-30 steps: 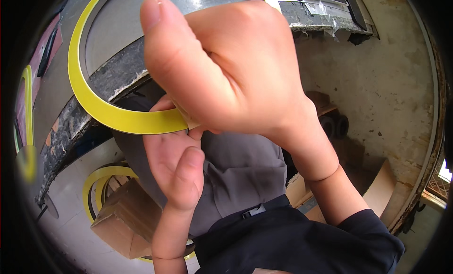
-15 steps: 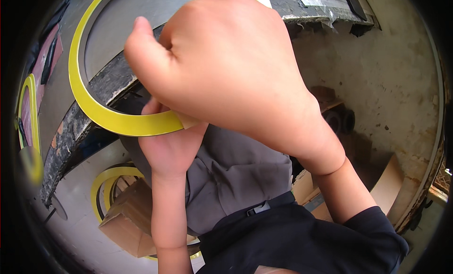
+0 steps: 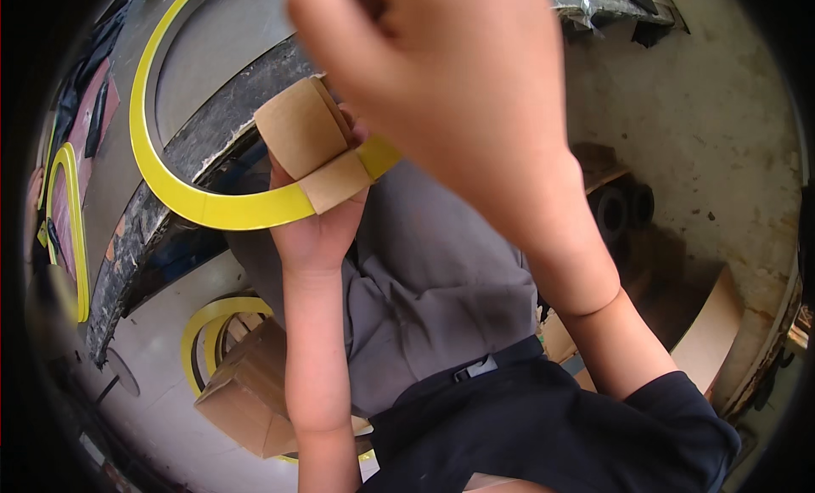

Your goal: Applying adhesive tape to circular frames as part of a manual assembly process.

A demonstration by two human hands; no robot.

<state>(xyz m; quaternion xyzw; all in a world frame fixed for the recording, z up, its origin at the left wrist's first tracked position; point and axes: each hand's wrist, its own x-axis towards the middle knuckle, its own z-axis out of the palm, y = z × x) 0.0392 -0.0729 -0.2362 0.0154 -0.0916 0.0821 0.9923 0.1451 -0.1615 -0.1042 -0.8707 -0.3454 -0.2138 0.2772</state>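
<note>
A flat yellow ring [image 3: 208, 208], dark along its edge, lies across the palm of my left hand [image 3: 314, 238]. A short band of brown paper tape [image 3: 338, 183] goes over the ring there. Beside that band, a wide, curved brown piece [image 3: 301, 128], like a roll of paper tape, rests against the same hand, whose fingertips curl up behind it. My right hand [image 3: 458, 77] is raised above the ring, slightly blurred and cut by the top edge. Its fingers look curled, and whatever they hold is hidden.
A worn dark table edge [image 3: 127, 264] curves around my left side. More yellow rings [image 3: 72, 230] are at the far left. Below sit an open cardboard box [image 3: 246, 391] and further rings [image 3: 193, 349]. To the right are a stained wall [image 3: 705, 136] and dark rolls [image 3: 609, 213].
My right hand has moved up and away from the ring. This uncovers the brown band and the roll-like piece at my left hand. The view has shifted slightly.
</note>
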